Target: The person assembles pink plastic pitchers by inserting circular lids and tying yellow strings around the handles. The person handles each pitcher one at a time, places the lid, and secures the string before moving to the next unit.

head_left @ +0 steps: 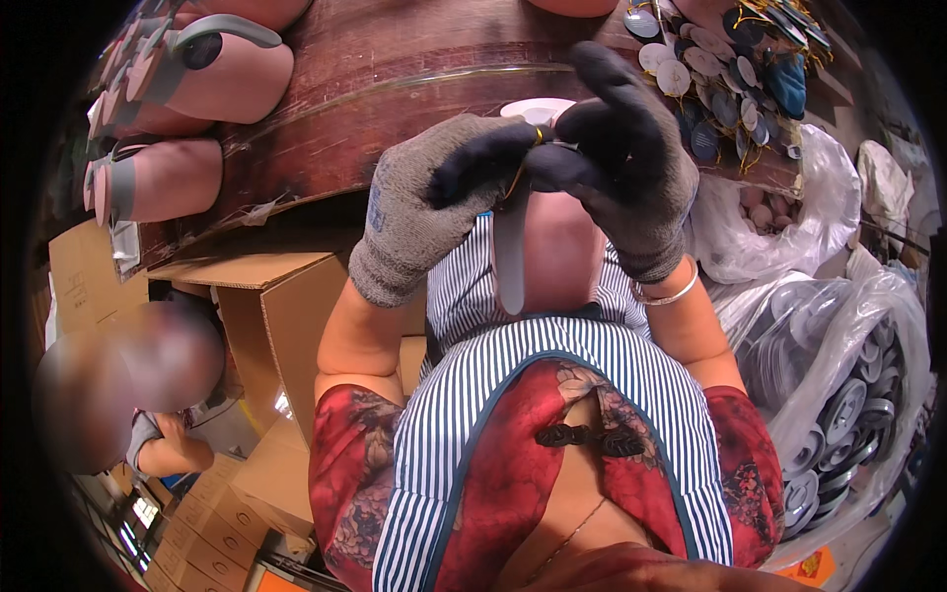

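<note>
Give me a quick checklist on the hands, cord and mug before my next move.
1. Gloves on left hand and right hand: ok.
2. Gold cord at the left hand's fingertips: ok.
3. Cord secured: cannot tell, hands hide much of it.
4. Pink mug top in view: not ok, hands cover it.
5. Other pink mugs apart from both hands: ok, leftward.
6. Round tags in view: ok, heaped upper right.

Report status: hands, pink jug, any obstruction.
Left hand, right hand: gloved, close together at yellow cord. Pink jug below, grey handle showing. Hands partly cover jug.
</note>
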The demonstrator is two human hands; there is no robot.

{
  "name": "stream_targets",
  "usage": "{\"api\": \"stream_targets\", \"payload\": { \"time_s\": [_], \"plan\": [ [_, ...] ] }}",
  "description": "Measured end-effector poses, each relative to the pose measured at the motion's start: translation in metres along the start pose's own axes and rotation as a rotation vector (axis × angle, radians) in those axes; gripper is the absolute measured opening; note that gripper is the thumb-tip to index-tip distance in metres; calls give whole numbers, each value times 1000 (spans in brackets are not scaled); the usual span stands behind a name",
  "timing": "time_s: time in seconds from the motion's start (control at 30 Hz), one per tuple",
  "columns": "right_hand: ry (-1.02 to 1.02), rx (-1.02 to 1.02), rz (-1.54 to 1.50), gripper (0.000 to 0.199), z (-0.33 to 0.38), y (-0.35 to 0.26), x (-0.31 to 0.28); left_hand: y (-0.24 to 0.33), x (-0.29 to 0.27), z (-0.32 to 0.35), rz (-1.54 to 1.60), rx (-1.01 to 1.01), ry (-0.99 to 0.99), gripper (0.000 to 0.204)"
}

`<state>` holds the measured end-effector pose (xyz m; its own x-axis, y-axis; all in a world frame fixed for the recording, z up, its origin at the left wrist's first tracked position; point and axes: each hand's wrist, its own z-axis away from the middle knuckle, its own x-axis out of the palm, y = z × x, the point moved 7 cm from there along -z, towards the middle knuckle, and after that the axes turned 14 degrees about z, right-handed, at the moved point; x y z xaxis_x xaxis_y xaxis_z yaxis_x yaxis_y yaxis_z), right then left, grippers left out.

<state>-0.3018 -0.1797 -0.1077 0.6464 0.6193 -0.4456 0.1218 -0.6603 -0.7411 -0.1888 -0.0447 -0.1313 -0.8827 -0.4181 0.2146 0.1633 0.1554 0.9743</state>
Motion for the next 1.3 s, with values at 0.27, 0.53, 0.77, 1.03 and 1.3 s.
{"api": "stream_targets", "payload": {
  "time_s": [0.27, 0.53, 0.77, 1.03, 1.3],
  "plan": [
    [-276, -168, 196, 80, 5, 26, 27, 55, 5, -17, -913, 460, -322, 34],
    [-231, -28, 220, 58, 2, 15, 37, -47, -36, -15, -781, 375, 102, 46],
    [-2, 13, 325, 50, 16, 43, 0, -52, 9, 2, -89, 253, -215, 54],
    [178, -109, 644, 65, 74, -78, -118, -83, 37, -44, -256, 384, -237, 36],
    [244, 1582, 2028, 67, 283, -157, -415, -18, 3, 13, -1298, 567, 165, 33]
  ]
}}
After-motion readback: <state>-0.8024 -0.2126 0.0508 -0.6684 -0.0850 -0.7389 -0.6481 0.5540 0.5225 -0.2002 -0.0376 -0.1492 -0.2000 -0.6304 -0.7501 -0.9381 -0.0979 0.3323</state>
